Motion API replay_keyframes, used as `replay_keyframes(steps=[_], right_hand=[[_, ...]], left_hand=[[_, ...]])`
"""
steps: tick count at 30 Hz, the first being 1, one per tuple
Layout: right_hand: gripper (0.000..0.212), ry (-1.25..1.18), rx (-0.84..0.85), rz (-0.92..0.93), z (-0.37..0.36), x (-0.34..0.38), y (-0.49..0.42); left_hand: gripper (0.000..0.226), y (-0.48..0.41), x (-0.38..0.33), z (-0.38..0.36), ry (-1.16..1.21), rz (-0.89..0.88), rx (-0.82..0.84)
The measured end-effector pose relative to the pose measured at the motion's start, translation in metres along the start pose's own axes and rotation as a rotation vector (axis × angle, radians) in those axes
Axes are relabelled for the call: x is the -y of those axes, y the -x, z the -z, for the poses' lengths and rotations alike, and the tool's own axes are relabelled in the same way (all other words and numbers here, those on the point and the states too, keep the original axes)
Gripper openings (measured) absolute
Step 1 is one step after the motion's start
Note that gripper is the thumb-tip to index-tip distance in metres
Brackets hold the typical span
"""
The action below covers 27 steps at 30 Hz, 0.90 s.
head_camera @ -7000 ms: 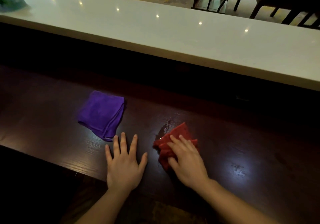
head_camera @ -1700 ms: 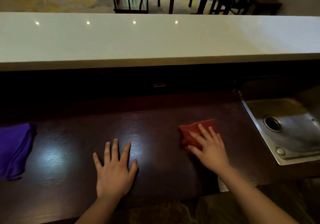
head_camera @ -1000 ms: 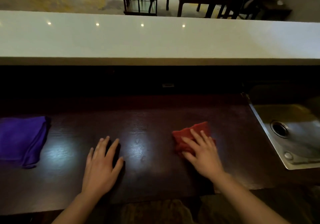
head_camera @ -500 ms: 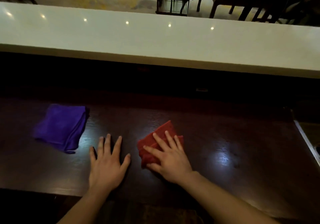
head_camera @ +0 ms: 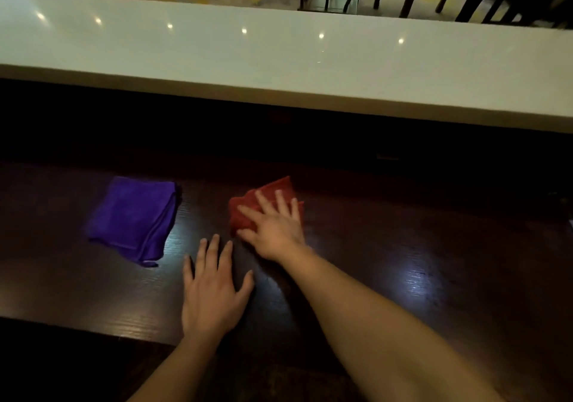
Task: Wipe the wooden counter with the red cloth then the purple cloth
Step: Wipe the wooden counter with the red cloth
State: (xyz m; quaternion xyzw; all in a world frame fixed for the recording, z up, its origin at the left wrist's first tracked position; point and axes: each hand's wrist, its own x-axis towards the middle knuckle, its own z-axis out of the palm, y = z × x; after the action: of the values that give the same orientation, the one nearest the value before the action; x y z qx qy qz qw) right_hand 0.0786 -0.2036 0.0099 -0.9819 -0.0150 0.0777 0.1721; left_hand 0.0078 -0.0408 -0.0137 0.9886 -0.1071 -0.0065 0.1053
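- Wiping with the red cloth (head_camera: 263,207) is being carried out: the cloth is lying bunched on the wooden counter (head_camera: 418,246), right of the middle, and is being pressed flat under the right hand (head_camera: 273,228).
- The right hand is spread palm-down with fingers extended over the cloth; nothing is being pinched or clenched, so the cloth is being held only by downward pressure.
- The left hand (head_camera: 214,290) is being rested flat and empty on the bare wood just nearer than the cloth, fingers splayed, apparently as a brace.
- The purple cloth (head_camera: 133,215) is lying folded and untouched to the left, apart from both hands; its turn is judged to be still ahead.
- For a good pass, even pressure is being called for across the whole palm, so that the bunched folds are not rolled up or left behind under the fingertips.
- Overlapping strokes along the grain are being advised, with the glossy patches of reflected light used to check for streaks.
- The stroke is best being kept short of the purple cloth, so that it is not being dragged or dampened before it is needed.
- The white ledge (head_camera: 279,66) behind is not part of the job.
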Motion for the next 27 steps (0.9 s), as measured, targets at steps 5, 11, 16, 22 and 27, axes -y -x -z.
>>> replay_keyframes(steps=[5, 11, 16, 22, 27], right_hand=[[0.051, -0.02, 0.052, 0.211, 0.006, -0.007, 0.02], [0.058, 0.098, -0.037, 0.118, 0.02, -0.126, 0.133], [0.054, 0.106, -0.203, -0.508, 0.034, -0.207, 0.188], [0.06, 0.161, -0.129, -0.164, 0.01, -0.115, 0.142], [0.06, 0.069, -0.002, 0.226, -0.005, -0.019, 0.07]], left_hand=[[0.059, -0.001, 0.007, -0.002, 0.099, 0.006, -0.075], [0.059, -0.001, 0.003, -0.002, 0.065, -0.008, -0.076], [0.064, 0.001, -0.002, 0.001, 0.019, 0.0, -0.045], [0.064, 0.001, -0.004, 0.004, 0.029, 0.033, -0.027], [0.067, 0.001, -0.005, 0.005, 0.102, 0.046, -0.079]])
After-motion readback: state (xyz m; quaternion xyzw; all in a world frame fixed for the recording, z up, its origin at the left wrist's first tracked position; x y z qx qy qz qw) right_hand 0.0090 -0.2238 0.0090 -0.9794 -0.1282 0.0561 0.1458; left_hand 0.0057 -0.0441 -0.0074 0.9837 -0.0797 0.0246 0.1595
